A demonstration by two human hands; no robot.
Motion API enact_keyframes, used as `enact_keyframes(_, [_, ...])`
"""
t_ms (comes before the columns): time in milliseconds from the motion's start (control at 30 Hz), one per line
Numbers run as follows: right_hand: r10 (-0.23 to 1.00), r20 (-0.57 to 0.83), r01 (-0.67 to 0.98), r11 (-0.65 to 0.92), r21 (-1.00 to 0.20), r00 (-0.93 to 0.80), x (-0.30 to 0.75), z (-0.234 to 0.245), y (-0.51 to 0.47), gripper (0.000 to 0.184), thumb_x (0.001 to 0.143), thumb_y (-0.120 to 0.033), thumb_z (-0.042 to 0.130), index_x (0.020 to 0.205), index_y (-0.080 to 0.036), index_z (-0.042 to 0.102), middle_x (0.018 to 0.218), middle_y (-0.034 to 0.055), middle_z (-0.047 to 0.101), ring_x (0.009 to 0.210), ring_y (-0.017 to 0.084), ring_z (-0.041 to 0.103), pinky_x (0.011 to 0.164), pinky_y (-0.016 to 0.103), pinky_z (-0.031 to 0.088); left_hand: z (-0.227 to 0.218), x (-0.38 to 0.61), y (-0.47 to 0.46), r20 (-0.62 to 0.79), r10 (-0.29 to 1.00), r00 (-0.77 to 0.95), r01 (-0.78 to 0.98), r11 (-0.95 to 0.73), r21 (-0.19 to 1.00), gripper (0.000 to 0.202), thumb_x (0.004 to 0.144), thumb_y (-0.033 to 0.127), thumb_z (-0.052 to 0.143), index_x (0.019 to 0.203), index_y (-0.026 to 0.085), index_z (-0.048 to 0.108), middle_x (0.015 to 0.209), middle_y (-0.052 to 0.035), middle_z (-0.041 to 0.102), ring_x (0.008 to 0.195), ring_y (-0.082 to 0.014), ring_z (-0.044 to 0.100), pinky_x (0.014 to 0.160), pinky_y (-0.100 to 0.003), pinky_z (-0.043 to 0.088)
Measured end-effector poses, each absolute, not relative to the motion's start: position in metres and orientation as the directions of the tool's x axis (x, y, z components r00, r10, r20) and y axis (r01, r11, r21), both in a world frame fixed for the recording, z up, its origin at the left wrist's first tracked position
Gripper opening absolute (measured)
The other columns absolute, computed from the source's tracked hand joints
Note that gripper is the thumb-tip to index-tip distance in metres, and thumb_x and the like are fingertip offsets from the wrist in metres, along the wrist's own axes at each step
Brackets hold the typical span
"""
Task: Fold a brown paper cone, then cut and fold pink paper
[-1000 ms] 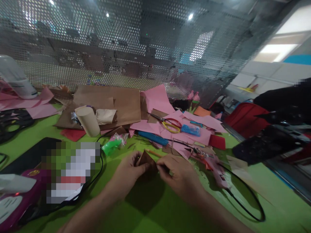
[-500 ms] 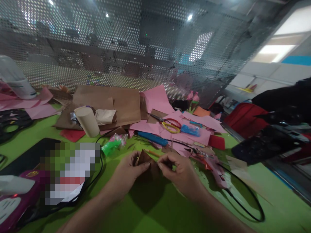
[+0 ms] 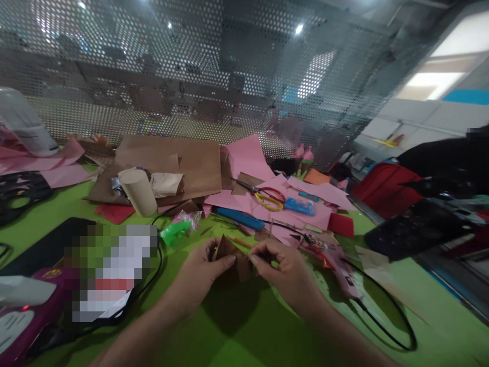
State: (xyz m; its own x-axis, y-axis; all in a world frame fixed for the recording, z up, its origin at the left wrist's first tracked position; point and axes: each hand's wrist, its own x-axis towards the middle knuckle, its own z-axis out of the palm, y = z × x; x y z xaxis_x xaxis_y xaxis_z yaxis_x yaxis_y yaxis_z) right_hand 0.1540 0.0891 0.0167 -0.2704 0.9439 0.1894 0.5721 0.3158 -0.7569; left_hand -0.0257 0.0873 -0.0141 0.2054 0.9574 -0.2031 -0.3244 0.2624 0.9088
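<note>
A small folded piece of brown paper [image 3: 232,257] stands between both hands above the green table [image 3: 237,331]. My left hand [image 3: 200,275] pinches its left side with thumb on top. My right hand [image 3: 284,272] pinches its right edge, fingers curled. A pencil [image 3: 240,240] lies just behind the paper. Most of the paper's lower part is hidden by my fingers.
Behind lie pink sheets [image 3: 248,158], brown paper [image 3: 183,158], red-and-yellow scissors [image 3: 267,196], a blue cutter [image 3: 240,218], a cardboard tube [image 3: 138,191]. A pink glue gun [image 3: 344,270] with black cable [image 3: 389,316] sits right. A black pad [image 3: 46,247] and magenta device [image 3: 23,316] lie left. A perforated screen [image 3: 229,76] closes the back.
My right hand has shifted slightly up and left along the paper's edge, pinching tighter. The left hand stays on the paper. The rest of the table is the same.
</note>
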Motion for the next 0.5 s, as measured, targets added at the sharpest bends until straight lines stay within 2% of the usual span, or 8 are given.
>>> enact_keyframes(200, [0.912, 0.238, 0.568, 0.396, -0.721, -0.334, 0.1577, 0.0197, 0.0897, 0.014, 0.087, -0.023, 0.057, 0.082, -0.019, 0.070, 0.076, 0.0013, 0.070, 0.069, 0.014, 0.062, 0.062, 0.023, 0.045, -0.0155, -0.0264, 0.0883, -0.212, 0.957, 0.198, -0.350, 0.271, 0.897, 0.025, 0.068, 0.026, 0.075, 0.090, 0.017, 0.064, 0.085, -0.0027, 0.070, 0.084, -0.0207, 0.063, 0.080, -0.032, 0.048])
enact_keyframes(367, [0.854, 0.372, 0.618, 0.520, -0.589, -0.364, 0.1568, 0.0166, 0.0883, 0.008, 0.082, -0.020, 0.063, 0.087, -0.018, 0.068, 0.080, 0.0038, 0.070, 0.070, 0.016, 0.063, 0.062, 0.025, 0.047, -0.0135, -0.0262, 0.0872, -0.201, 0.961, 0.189, -0.339, 0.256, 0.905, 0.023, 0.067, 0.026, 0.075, 0.084, 0.017, 0.063, 0.081, -0.0017, 0.069, 0.077, -0.0186, 0.062, 0.075, -0.030, 0.047])
enact_keyframes(500, [0.844, 0.376, 0.684, 0.533, -0.499, -0.383, 0.1548, 0.0147, 0.0858, 0.012, 0.085, -0.017, 0.057, 0.081, -0.020, 0.067, 0.076, 0.0032, 0.069, 0.068, 0.016, 0.062, 0.062, 0.026, 0.044, -0.0139, -0.0254, 0.0869, -0.197, 0.958, 0.210, -0.326, 0.259, 0.909, 0.022, 0.066, 0.026, 0.075, 0.083, 0.018, 0.062, 0.079, -0.0006, 0.068, 0.076, -0.0184, 0.061, 0.073, -0.029, 0.046])
